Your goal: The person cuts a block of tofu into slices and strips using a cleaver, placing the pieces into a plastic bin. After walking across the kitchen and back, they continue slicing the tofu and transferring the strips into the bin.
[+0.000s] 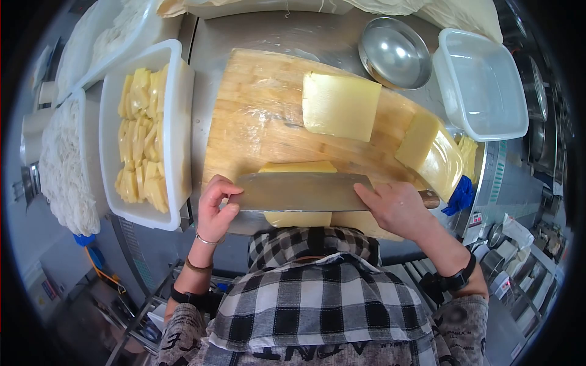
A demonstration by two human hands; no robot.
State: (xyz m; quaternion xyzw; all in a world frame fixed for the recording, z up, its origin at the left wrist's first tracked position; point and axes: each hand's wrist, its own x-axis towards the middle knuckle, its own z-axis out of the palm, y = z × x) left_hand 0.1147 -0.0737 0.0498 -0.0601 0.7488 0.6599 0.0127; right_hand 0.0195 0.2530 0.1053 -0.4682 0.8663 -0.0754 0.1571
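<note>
A wide cleaver point(300, 191) lies flat across a pale yellow slab point(298, 167) at the near edge of the wooden cutting board point(256, 116). My right hand point(397, 207) grips the cleaver at its handle end, index finger along the blade. My left hand point(215, 207) pinches the blade's far tip between thumb and fingers. Another flat yellow sheet point(340, 105) rests on the board further back. A thicker yellow block point(434, 152) sits at the board's right edge.
A white tub point(175, 131) of cut yellow strips stands left of the board, with white noodles point(61, 165) beyond it. A steel bowl point(394, 53) and an empty clear tub point(482, 82) are at the back right. A blue cloth point(461, 195) hangs at the right edge.
</note>
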